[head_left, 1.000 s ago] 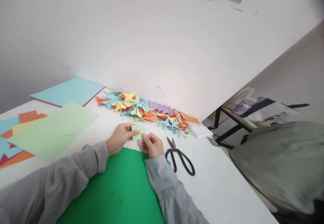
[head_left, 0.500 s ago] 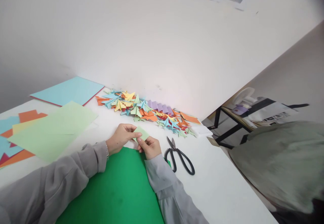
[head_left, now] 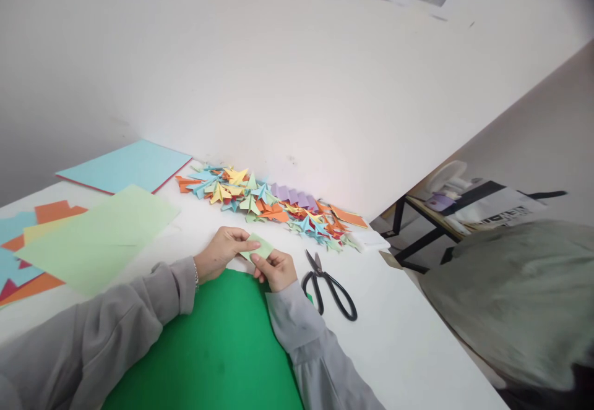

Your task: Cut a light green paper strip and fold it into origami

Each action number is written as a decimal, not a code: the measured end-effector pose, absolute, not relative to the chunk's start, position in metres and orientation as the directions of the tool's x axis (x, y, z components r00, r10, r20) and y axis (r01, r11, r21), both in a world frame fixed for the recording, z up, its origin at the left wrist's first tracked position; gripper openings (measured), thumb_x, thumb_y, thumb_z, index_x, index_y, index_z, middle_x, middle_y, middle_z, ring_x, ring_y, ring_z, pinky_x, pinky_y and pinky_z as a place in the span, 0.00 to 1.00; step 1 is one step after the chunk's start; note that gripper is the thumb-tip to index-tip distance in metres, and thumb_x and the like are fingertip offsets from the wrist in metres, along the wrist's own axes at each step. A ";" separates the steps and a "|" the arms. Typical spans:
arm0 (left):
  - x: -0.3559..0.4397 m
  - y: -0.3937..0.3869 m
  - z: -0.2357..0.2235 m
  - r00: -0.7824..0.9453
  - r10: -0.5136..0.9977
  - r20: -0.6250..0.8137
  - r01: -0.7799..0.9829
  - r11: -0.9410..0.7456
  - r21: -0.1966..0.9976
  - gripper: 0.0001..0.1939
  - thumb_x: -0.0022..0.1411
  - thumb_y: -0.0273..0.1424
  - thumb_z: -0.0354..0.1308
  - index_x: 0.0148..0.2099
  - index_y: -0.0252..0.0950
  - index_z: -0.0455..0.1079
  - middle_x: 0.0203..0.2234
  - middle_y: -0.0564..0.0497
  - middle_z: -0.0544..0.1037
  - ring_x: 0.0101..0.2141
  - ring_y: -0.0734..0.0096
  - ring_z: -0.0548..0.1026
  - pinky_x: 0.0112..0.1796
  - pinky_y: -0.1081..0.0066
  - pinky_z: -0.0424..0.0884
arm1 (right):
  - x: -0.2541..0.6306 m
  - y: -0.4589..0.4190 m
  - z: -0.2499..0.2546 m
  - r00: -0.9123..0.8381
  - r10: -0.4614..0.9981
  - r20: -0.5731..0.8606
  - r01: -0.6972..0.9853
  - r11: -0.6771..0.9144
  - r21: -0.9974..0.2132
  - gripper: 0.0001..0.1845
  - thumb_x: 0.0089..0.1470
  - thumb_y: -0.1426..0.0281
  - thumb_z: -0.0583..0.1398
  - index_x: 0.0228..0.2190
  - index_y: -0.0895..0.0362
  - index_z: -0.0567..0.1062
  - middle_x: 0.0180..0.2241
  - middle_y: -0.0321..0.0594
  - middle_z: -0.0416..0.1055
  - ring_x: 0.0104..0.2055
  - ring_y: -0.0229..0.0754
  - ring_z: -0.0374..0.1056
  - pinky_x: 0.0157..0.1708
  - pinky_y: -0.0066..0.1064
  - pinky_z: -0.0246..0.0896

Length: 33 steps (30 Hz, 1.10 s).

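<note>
A small light green paper piece (head_left: 260, 247) is pinched from both sides just above the white table (head_left: 408, 342). My left hand (head_left: 221, 252) grips its left edge with thumb and fingers closed. Its lower right edge sits between the closed fingers of my right hand (head_left: 278, 269). Both hands hover over the far edge of a large dark green sheet (head_left: 218, 348) that lies under my grey sleeves. Black scissors (head_left: 330, 286) lie shut on the table just right of my right hand.
A row of folded coloured paper shapes (head_left: 264, 203) runs along the wall. Light green (head_left: 97, 237), light blue (head_left: 125, 166) and orange sheets lie at the left. A grey-green fabric mass (head_left: 515, 298) is beyond the table's right edge, with a black-framed stand (head_left: 417, 218) behind it.
The small green piece has turned from nearly level to tilted, and my right hand has slid down to its lower right edge. My left hand stays in place.
</note>
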State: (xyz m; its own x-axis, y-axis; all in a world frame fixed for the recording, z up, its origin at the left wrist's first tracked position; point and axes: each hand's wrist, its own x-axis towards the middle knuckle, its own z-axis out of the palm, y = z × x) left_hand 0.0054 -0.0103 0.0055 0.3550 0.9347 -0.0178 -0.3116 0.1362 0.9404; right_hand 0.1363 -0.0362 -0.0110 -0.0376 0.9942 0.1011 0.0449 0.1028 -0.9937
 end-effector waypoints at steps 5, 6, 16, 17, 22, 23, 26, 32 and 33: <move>0.007 -0.009 0.004 0.322 0.945 -0.057 -0.284 0.154 0.946 0.13 0.40 0.35 0.63 0.22 0.29 0.68 0.16 0.52 0.71 0.18 0.75 0.69 0.21 0.73 0.65 | 0.136 -0.036 -0.011 -0.034 0.996 0.079 0.037 0.081 -0.996 0.16 0.36 0.61 0.63 0.12 0.60 0.68 0.08 0.33 0.63 0.08 0.29 0.51 0.09 0.22 0.43; 0.007 -0.008 0.003 0.311 0.949 -0.056 -0.287 0.150 0.946 0.13 0.41 0.36 0.63 0.24 0.29 0.69 0.17 0.51 0.72 0.19 0.74 0.69 0.21 0.73 0.65 | 0.136 -0.035 -0.012 -0.025 0.996 0.080 0.037 0.081 -0.996 0.17 0.36 0.60 0.63 0.11 0.60 0.67 0.08 0.33 0.63 0.08 0.29 0.51 0.09 0.22 0.43; 0.008 -0.005 -0.001 0.252 0.967 -0.039 -0.329 0.124 0.936 0.15 0.34 0.30 0.67 0.27 0.29 0.70 0.18 0.53 0.72 0.20 0.79 0.68 0.24 0.76 0.64 | 0.136 -0.032 -0.017 0.092 0.995 0.028 -0.015 0.030 -0.999 0.19 0.34 0.57 0.63 0.11 0.59 0.66 0.08 0.31 0.62 0.09 0.29 0.52 0.10 0.23 0.45; 0.007 -0.005 0.000 0.256 0.965 -0.048 -0.327 0.133 0.936 0.14 0.34 0.30 0.67 0.26 0.29 0.70 0.17 0.53 0.72 0.20 0.79 0.67 0.24 0.76 0.64 | 0.135 -0.032 -0.017 0.083 0.996 0.019 -0.029 0.021 -0.999 0.18 0.34 0.57 0.63 0.12 0.59 0.66 0.08 0.31 0.62 0.09 0.30 0.53 0.10 0.23 0.46; 0.007 -0.006 0.003 0.264 0.959 -0.104 -0.330 0.191 0.924 0.13 0.33 0.30 0.67 0.23 0.29 0.69 0.14 0.55 0.69 0.17 0.81 0.66 0.22 0.77 0.63 | 0.133 -0.033 -0.018 0.043 0.998 0.036 -0.055 0.039 -0.998 0.17 0.35 0.58 0.63 0.13 0.59 0.67 0.10 0.32 0.64 0.11 0.31 0.56 0.12 0.24 0.50; 0.007 -0.006 0.004 0.267 0.957 -0.108 -0.334 0.198 0.922 0.13 0.33 0.30 0.67 0.23 0.29 0.69 0.14 0.55 0.69 0.17 0.81 0.66 0.22 0.77 0.63 | 0.133 -0.033 -0.018 0.042 0.998 0.046 -0.049 0.048 -0.998 0.17 0.35 0.58 0.62 0.13 0.59 0.67 0.10 0.32 0.64 0.11 0.31 0.56 0.13 0.24 0.50; 0.008 -0.007 0.004 0.284 0.952 -0.115 -0.346 0.213 0.914 0.12 0.34 0.30 0.67 0.23 0.29 0.68 0.16 0.54 0.70 0.18 0.80 0.67 0.23 0.76 0.65 | 0.134 -0.034 -0.016 0.039 0.997 0.061 -0.049 0.063 -0.997 0.16 0.36 0.60 0.63 0.13 0.59 0.67 0.10 0.32 0.64 0.12 0.31 0.56 0.13 0.24 0.51; 0.007 -0.006 0.004 0.290 0.953 -0.091 -0.374 0.200 0.906 0.13 0.39 0.34 0.64 0.25 0.28 0.69 0.19 0.51 0.72 0.20 0.78 0.68 0.23 0.74 0.67 | 0.134 -0.034 -0.014 0.057 0.998 0.006 -0.108 0.012 -0.994 0.14 0.35 0.62 0.63 0.13 0.59 0.67 0.10 0.31 0.63 0.11 0.30 0.56 0.12 0.24 0.51; 0.007 -0.006 0.004 0.280 0.956 -0.090 -0.376 0.195 0.906 0.13 0.39 0.34 0.64 0.25 0.28 0.69 0.19 0.51 0.72 0.19 0.78 0.68 0.22 0.74 0.66 | 0.134 -0.033 -0.015 0.062 0.998 -0.004 -0.119 0.003 -0.993 0.14 0.34 0.62 0.63 0.13 0.59 0.67 0.09 0.31 0.63 0.11 0.30 0.56 0.12 0.23 0.51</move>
State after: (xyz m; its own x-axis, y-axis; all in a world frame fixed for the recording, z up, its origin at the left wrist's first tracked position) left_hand 0.0073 -0.0061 0.0037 0.2798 0.9558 -0.0901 -0.3758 0.1954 0.9058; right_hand 0.1339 -0.0335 -0.0147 0.0625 0.9980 -0.0040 -0.1188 0.0034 -0.9929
